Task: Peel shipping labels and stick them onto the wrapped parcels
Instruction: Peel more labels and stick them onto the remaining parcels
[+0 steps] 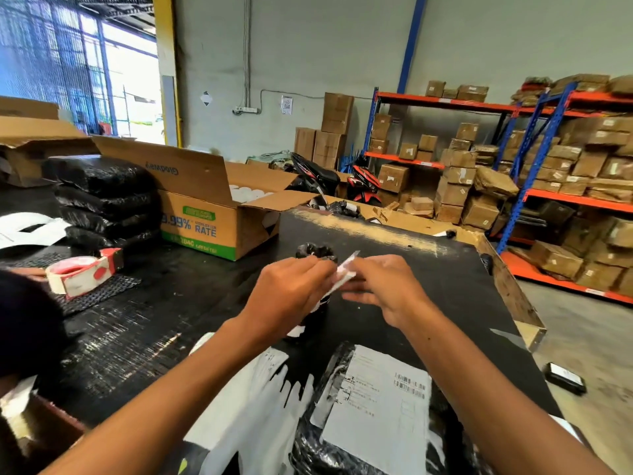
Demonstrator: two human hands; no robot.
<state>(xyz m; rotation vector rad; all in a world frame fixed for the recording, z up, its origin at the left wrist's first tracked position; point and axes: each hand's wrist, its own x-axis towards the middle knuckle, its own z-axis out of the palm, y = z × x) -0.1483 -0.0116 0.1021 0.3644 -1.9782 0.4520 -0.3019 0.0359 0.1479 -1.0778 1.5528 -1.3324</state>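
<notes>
Left hand [291,289] and right hand [383,289] meet above the black worktable [428,275], both pinching one white shipping label [346,274]; fingertips pressed on opposite edges, label tilted, apparently being separated from its backing, though the split itself is too blurred to confirm. Directly under the hands stands a small black-wrapped parcel [313,252], mostly hidden; whether it already bears a label cannot be told. Nearest the camera lies a black-wrapped parcel with a printed barcode label [376,402] stuck flat on its top: judged done. White backing sheets [253,399] lie just beside it, to its left. Stack of black-wrapped parcels [106,200] at far left shows no labels on visible faces; judged still to do. Estimate: one parcel finished, one in hand, several left.
</notes>
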